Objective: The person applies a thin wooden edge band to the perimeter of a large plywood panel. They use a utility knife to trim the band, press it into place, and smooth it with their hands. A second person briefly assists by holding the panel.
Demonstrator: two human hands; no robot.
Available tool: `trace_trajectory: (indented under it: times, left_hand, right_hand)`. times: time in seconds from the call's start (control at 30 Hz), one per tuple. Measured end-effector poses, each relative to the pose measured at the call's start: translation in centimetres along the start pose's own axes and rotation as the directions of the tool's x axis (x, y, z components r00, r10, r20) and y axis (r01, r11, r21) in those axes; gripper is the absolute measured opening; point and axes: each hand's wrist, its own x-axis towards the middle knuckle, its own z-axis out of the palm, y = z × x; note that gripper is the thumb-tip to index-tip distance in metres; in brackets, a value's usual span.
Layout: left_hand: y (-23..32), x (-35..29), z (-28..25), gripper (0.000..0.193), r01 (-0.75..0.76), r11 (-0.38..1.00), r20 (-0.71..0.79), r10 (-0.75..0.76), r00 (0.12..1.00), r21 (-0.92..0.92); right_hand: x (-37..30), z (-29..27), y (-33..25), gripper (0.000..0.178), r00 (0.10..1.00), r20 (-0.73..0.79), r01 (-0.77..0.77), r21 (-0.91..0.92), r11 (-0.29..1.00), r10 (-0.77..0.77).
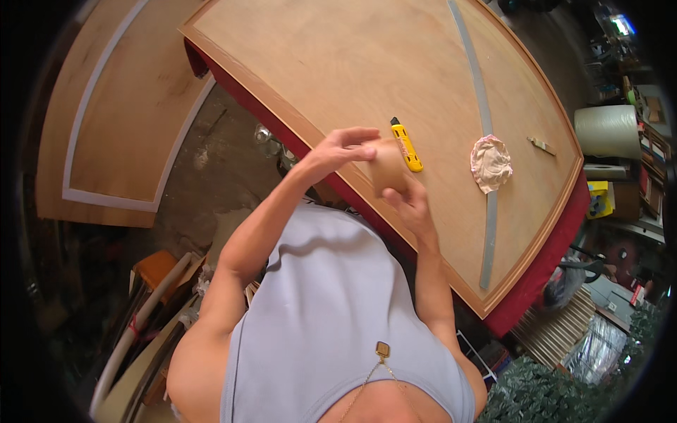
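Observation:
In front of my chest, above the edge of a framed wooden panel (pixel 331 63), my two hands hold a small tan-brown sheet (pixel 388 168) that looks like sandpaper, though its blurred surface leaves that unsure. My left hand (pixel 344 149) pinches its upper left side between thumb and fingers. At the lower right, my right hand (pixel 410 203) grips it with the thumb in front. Just beyond the sheet lies a yellow utility knife (pixel 407 149) with a black end. A crumpled cream cloth (pixel 491 163) rests across a long grey metal ruler (pixel 488 233).
Near the panel's right corner is a small narrow tool (pixel 542 146). Dark red cloth (pixel 543 261) hangs beneath the panel's rim. A second wooden panel (pixel 127 106) with pale strips stands at the left. Shelving and a large white roll (pixel 608 132) stand at the right.

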Motion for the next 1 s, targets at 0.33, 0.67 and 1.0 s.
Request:
trace_trajectory:
  times: [0.33,0.67,1.0]
  left_hand:
    - [3.5,-4.1,-13.2,0.019,0.032,0.979,-0.281,0.026,0.959,0.2]
    - [4.5,-6.5,-9.2,0.023,-0.152,0.794,-0.345,0.417,0.841,0.589]
    - [3.3,-8.7,-6.8,0.027,-0.123,0.913,-0.484,0.316,0.816,0.389]
  right_hand:
    - [10.4,9.3,-0.5,0.032,0.966,0.257,0.019,-0.133,0.991,0.016]
    - [9.7,8.5,-1.7,0.033,0.967,0.251,0.102,-0.249,0.963,-0.038]
    - [8.0,7.7,-1.6,0.032,0.956,0.291,0.04,-0.196,0.98,0.02]
